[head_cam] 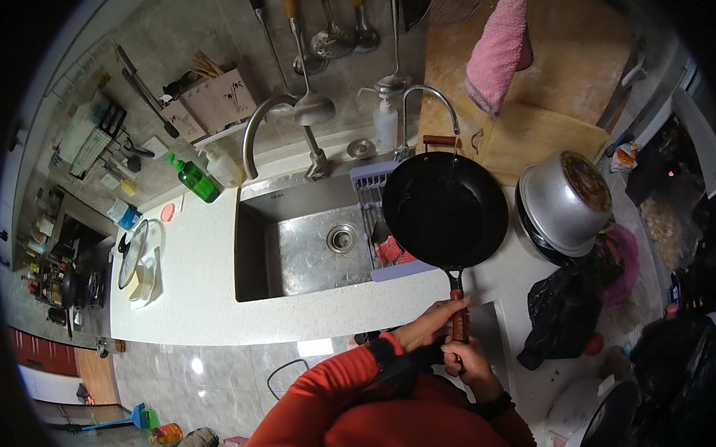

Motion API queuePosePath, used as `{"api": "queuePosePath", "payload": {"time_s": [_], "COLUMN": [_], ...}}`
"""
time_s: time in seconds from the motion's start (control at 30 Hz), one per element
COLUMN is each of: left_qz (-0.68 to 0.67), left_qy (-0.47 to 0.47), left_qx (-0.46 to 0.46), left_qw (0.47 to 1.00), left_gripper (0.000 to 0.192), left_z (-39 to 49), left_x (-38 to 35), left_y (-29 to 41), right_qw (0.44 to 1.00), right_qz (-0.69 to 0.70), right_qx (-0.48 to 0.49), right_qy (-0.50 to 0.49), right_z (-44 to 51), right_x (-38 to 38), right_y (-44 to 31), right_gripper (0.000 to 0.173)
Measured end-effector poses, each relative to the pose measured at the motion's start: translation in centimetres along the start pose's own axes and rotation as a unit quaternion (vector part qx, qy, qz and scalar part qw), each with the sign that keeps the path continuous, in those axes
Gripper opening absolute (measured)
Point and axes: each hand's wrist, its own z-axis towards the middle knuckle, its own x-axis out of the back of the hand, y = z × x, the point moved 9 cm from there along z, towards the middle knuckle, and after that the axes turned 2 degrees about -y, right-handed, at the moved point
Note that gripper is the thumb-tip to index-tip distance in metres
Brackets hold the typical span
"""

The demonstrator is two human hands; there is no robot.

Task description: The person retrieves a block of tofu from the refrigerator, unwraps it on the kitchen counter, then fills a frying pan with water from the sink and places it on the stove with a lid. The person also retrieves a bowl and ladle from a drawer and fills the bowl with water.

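Note:
A black frying pan (445, 209) with a wooden handle is held out over the right side of the sink, above a purple-rimmed drain rack. My left hand (430, 324) grips the upper part of the handle. Lower down, my right hand (471, 359) is wrapped around the handle's end. Above the pan curves a slim tap (434, 89), with what looks like a thin stream of water falling from it into the pan. To the left, the larger faucet (260, 126) arches over the stainless steel sink (297, 251). Red cloth or scrubber pieces (387, 250) lie in the rack.
An upturned metal pot (574, 203) stands right of the pan, near a black plastic bag (564, 310). A rice cooker (589, 419) sits at lower right. Left of the sink are a green bottle (198, 182) and a glass lid (134, 254). Ladles and a pink towel (498, 56) hang above.

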Motion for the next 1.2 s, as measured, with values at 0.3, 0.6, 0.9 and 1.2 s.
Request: {"api": "queuePosePath", "payload": {"time_s": [0.3, 0.6, 0.9, 1.2], "left_qz": [0.149, 0.317, 0.363, 0.375], "left_qy": [-0.122, 0.063, 0.072, 0.07], "left_qx": [0.102, 0.226, 0.232, 0.241], "left_qw": [0.976, 0.919, 0.9, 0.892], "left_gripper": [0.068, 0.067, 0.065, 0.064], "left_z": [-13.5, -13.4, -10.6, -10.6], "left_x": [9.3, 26.5, 28.3, 28.4], "left_y": [-9.4, -26.2, -29.4, -29.4], "right_qw": [1.0, 0.999, 0.998, 0.997], "right_qz": [0.024, 0.041, 0.042, 0.059], "right_qx": [0.003, -0.027, -0.036, -0.045], "right_qy": [-0.011, -0.007, -0.002, -0.014], "right_z": [0.0, 0.0, 0.2, 0.6], "right_x": [-0.2, 0.0, 0.4, 0.8], "right_y": [-0.3, 0.2, 0.5, 1.2], "right_gripper": [0.015, 0.016, 0.014, 0.016]}}
